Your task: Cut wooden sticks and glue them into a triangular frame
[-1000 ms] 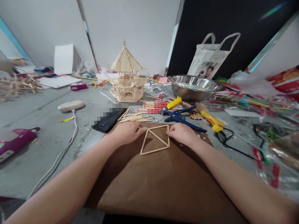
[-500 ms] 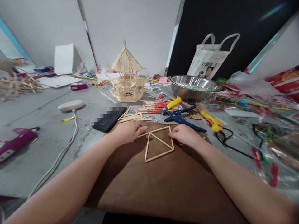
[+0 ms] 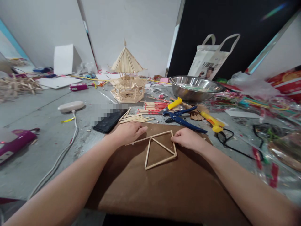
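Observation:
A flat frame of thin wooden sticks (image 3: pixel 161 159) lies on the brown board (image 3: pixel 150 191), a triangle joined to a long top stick and a short right side. My right hand (image 3: pixel 187 138) pinches the frame at its short right side, near the upper corner. My left hand (image 3: pixel 130 132) is just beyond the long stick's left part, thumb apart from the loosely bent fingers. I see nothing held in it. Behind it lies a pile of loose wooden sticks (image 3: pixel 136 118), beside a black phone (image 3: pixel 109 121).
A stick-built pagoda model (image 3: pixel 127 84) stands at the back. Blue cutters (image 3: pixel 181 120), a yellow-handled knife (image 3: pixel 175 103), a yellow glue gun (image 3: pixel 213 121) and red-banded stick bundles (image 3: pixel 152 108) lie beyond the board. A steel bowl (image 3: pixel 196 91) sits behind them. A white cable (image 3: pixel 67 150) runs left.
The stick frame has slid a little toward me, with my right hand still on its right side. The long stick's left end now shows below my left hand.

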The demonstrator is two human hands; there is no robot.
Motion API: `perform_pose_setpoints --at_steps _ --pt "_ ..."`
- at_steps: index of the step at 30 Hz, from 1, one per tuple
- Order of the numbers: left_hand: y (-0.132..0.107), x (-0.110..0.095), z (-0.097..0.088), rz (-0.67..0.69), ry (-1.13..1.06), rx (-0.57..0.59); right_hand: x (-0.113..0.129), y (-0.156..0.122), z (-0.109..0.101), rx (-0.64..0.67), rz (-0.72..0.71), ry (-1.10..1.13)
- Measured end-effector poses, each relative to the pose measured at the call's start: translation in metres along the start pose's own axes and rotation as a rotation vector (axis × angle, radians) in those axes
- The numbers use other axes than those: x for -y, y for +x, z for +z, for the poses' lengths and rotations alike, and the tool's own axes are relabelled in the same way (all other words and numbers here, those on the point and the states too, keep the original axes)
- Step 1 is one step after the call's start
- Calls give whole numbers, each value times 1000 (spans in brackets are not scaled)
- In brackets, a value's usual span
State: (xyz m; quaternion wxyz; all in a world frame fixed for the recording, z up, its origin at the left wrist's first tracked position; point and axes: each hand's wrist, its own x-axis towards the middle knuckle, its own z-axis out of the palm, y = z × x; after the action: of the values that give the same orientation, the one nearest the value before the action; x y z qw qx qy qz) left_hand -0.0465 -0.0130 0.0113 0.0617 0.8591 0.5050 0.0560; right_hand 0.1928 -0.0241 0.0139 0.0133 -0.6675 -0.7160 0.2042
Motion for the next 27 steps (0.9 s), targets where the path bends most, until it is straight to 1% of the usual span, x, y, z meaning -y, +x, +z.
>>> perform_pose_setpoints --at_steps 9,15,19,27 --pt "0 1 -1 27 -40 5 -4 -4 -1 31 -36 3" --pt "1 2 0 30 -35 -2 0 9 -6 66 -106 -52" --pt "1 2 -1 20 -33 4 7 22 -8 10 -195 -148" --pt "2 2 1 14 -26 -38 22 46 -10 -54 -464 -281"
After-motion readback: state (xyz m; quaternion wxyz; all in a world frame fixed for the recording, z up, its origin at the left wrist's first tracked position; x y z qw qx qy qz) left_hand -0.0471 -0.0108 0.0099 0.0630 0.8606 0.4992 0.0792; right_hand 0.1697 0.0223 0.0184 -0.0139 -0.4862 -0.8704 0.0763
